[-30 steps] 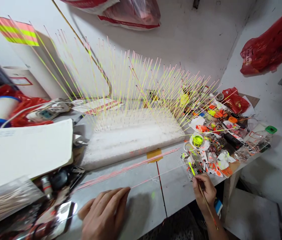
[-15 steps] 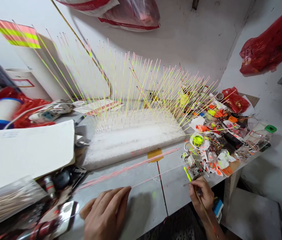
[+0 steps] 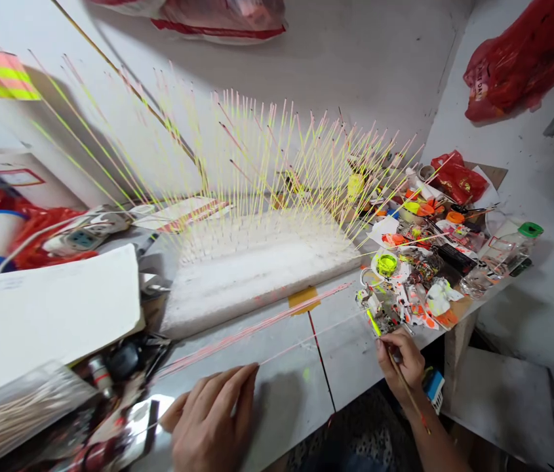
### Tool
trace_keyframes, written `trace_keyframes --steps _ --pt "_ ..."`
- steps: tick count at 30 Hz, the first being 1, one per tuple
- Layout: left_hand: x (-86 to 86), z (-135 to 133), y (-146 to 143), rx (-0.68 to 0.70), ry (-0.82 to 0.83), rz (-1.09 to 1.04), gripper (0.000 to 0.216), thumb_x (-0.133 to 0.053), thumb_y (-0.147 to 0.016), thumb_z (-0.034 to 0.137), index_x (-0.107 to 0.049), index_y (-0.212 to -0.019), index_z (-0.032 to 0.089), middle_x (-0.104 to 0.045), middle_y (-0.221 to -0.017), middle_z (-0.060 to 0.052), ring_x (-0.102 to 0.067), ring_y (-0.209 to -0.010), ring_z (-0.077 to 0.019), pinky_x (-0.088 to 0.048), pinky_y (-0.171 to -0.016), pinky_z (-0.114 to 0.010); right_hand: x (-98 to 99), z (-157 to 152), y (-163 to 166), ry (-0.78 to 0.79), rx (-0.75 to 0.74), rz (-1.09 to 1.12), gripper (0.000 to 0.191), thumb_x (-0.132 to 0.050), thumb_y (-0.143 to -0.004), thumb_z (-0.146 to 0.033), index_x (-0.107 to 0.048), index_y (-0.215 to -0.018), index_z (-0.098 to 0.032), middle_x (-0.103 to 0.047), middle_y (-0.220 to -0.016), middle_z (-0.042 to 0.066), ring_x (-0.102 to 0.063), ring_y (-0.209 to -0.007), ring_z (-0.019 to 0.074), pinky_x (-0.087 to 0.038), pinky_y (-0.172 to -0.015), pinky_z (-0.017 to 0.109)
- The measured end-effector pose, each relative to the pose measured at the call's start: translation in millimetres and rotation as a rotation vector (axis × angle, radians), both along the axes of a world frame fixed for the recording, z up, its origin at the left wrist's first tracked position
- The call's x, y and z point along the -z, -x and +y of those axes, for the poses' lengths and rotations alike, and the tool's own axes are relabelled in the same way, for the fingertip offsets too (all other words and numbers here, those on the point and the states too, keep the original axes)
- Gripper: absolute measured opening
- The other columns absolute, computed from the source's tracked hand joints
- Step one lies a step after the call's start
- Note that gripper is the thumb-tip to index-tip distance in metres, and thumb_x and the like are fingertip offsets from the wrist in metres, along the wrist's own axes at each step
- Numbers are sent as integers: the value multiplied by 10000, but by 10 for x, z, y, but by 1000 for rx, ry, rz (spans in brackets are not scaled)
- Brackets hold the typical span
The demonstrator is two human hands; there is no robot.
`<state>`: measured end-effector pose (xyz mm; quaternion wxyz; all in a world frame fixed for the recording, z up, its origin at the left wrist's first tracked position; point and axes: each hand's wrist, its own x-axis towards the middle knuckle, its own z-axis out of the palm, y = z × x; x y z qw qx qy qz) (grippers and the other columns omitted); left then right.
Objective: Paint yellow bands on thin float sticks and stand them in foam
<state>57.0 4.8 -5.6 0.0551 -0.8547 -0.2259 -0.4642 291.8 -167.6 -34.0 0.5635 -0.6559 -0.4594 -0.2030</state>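
My left hand [image 3: 212, 416] is closed, thumb and fingertips pinching one end of a thin pale pink rod [image 3: 286, 351]. The rod slants across the tabletop toward the right. In my right hand [image 3: 403, 364] is a slender paintbrush [image 3: 408, 388], its bristle end coated bright yellow and close to the rod's far end; whether they touch I cannot tell. A row of similar pink rods [image 3: 261, 330] lies behind, along the front of a white foam block [image 3: 257, 282]. Many pink-and-yellow rods stand stuck in that block.
A pot of yellow paint [image 3: 385, 264] sits among paint-stained clutter at right, with a green-capped bottle [image 3: 515, 252] near the edge. An open notebook [image 3: 55, 308], a bag of sticks [image 3: 25, 410] and a phone [image 3: 141, 419] lie at left. A red bag [image 3: 522, 65] hangs on the wall.
The view has turned slightly. The paintbrush in my right hand has shifted a little away and to the right, nearer the paint pot. My left hand keeps its pinch on the rod.
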Motion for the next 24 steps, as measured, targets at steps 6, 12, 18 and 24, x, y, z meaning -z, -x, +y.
trace_keyframes --steps 6,12,18,24 --pt "-21 -7 13 -1 -8 30 120 -569 -920 134 -642 -994 195 -691 -828 -32 -640 -735 -151 -436 -710 -282 -8 24 0 -8 -1 -26 49 -619 -910 -165 -634 -917 -212 -627 -743 -9 -532 -560 102 -472 -509 207" --pt "-45 -25 0 -37 -8 37 122 -542 -936 163 -643 -974 221 -694 -819 -21 -643 -725 -155 -426 -709 -303 -42 33 -2 -9 14 -26 41 -613 -907 -185 -645 -899 -209 -616 -705 -14 -541 -555 105 -476 -507 207" --pt "-8 -11 25 -31 -2 53 132 -547 -927 142 -643 -988 209 -696 -829 -31 -636 -738 -158 -424 -704 -300 -32 28 -12 -19 45 2 43 -614 -921 -197 -646 -894 -206 -615 -700 -15 -554 -557 105 -491 -526 213" --pt "-13 -8 55 -36 -1 85 123 -563 -929 156 -641 -1006 214 -699 -836 -33 -650 -747 -161 -428 -731 -306 56 12 -30 -34 48 47 22 -629 -924 -199 -648 -915 -207 -631 -737 -11 -574 -578 105 -493 -538 207"
